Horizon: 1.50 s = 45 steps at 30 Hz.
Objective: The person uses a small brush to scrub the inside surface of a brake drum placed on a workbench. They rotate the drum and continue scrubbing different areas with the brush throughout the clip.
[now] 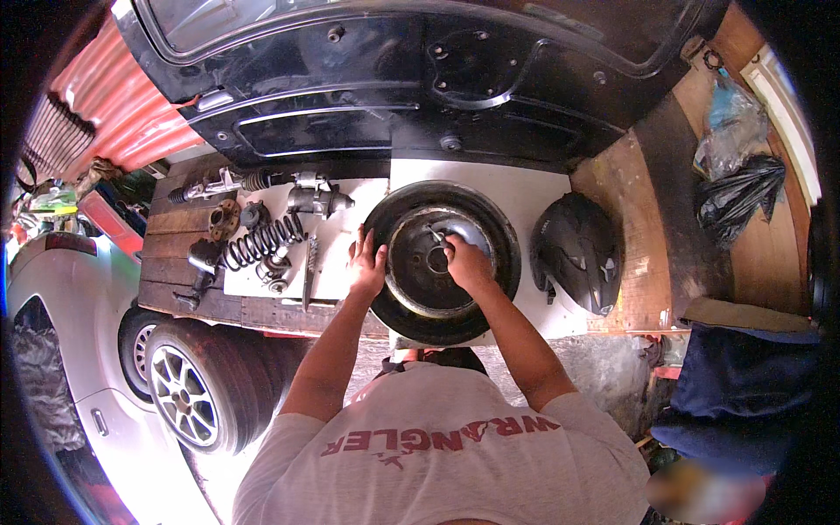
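- Nearest: person's pale T-shirt (437, 472), red lettering across it.
- Black wheel (418, 276): lies flat on white sheet (535, 182).
- Left hand (366, 269): fingers extended, apart, resting at wheel's left edge.
- Right hand (470, 266): fingers clamped on slim metal tool (436, 235), over wheel's middle.
- Coil spring (264, 242) left of wheel; black helmet (577, 252) right.

Plank workbench (163, 278); black metal panel (315, 136) behind; red corrugated sheet (131, 109) left; grey floor (573, 372), brightly lit lower left.
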Available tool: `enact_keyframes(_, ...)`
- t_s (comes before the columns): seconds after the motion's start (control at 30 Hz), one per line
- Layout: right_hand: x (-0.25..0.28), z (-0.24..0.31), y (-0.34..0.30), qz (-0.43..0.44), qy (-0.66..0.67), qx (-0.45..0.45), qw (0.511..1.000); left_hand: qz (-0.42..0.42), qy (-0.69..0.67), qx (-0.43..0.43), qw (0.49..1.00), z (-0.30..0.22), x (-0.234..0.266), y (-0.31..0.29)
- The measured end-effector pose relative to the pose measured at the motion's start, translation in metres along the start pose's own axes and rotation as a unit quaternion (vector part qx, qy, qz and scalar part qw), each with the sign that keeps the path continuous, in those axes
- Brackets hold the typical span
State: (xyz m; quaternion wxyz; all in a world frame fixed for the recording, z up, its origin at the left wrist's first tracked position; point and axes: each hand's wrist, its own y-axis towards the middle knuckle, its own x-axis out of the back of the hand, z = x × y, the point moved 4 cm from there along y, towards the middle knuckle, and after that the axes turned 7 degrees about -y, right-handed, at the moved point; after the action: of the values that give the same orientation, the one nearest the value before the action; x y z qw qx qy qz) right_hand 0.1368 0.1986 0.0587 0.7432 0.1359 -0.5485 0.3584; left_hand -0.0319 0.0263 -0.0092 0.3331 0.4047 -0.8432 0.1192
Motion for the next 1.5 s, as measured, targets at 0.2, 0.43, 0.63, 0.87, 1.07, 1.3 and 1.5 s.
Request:
enact_keyframes(0.2,0.011,-0.057,-0.031,-0.069,0.024,-0.03,0.997,0.005,0.01,0.012,1.0,-0.002,0.002,-0.002)
enact_keyframes(0.43,0.01,-0.069,-0.082,0.003,-0.004,-0.068,0.998,0.006,0.012,0.017,1.0,0.002,-0.001,-0.003)
enact_keyframes(0.63,0.006,-0.044,-0.014,-0.035,-0.01,0.002,0.999,0.02,0.012,0.005,1.0,-0.013,0.004,-0.001)
enact_keyframes(0.87,0.011,-0.08,-0.075,-0.027,0.034,-0.031,0.999,-0.001,0.015,0.002,1.0,0.004,-0.001,-0.002)
enact_keyframes(1.07,0.016,-0.072,-0.092,0.045,-0.013,-0.077,0.996,0.002,0.023,0.003,1.0,-0.004,0.001,-0.002)
enact_keyframes(1.3,0.009,-0.075,-0.074,-0.014,-0.014,-0.06,0.998,0.0,0.026,0.002,1.0,-0.003,0.002,0.0)
enact_keyframes(1.5,0.011,-0.06,-0.122,0.052,-0.041,-0.05,0.997,0.012,0.03,0.018,0.999,0.002,0.001,-0.003)
